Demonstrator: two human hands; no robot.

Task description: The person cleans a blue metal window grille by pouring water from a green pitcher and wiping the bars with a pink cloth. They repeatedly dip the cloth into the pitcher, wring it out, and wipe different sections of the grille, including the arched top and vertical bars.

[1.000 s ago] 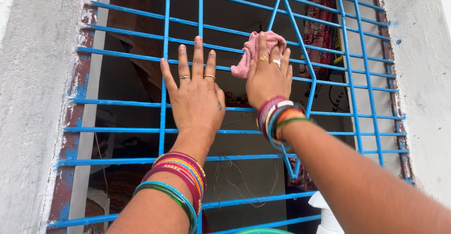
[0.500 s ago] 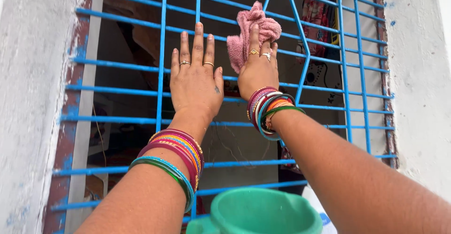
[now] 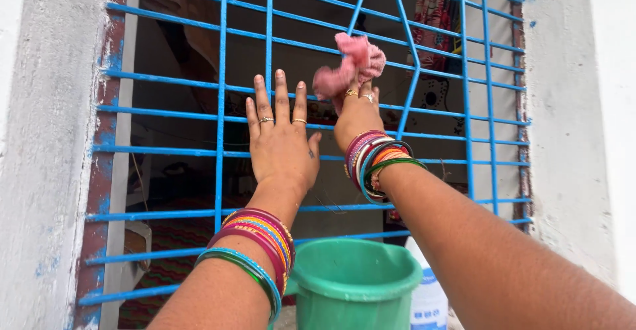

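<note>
My left hand (image 3: 281, 138) lies flat with fingers spread against the blue metal window grille (image 3: 222, 91), at its middle bars. My right hand (image 3: 358, 114) is just to the right of it, closed around a crumpled pink cloth (image 3: 351, 68) that it presses against the slanted blue bars higher up. Both wrists carry stacks of coloured bangles, and rings show on several fingers.
A green plastic bucket (image 3: 354, 283) stands below the hands at the bottom edge, with a white container (image 3: 427, 300) beside it on the right. Rough white plastered wall (image 3: 40, 138) frames the window on both sides. A dim room lies behind the grille.
The view has tilted down, so the green bucket has come into sight. My right hand with the pink cloth has moved up along the slanted bars. My left hand stays flat on the grille.
</note>
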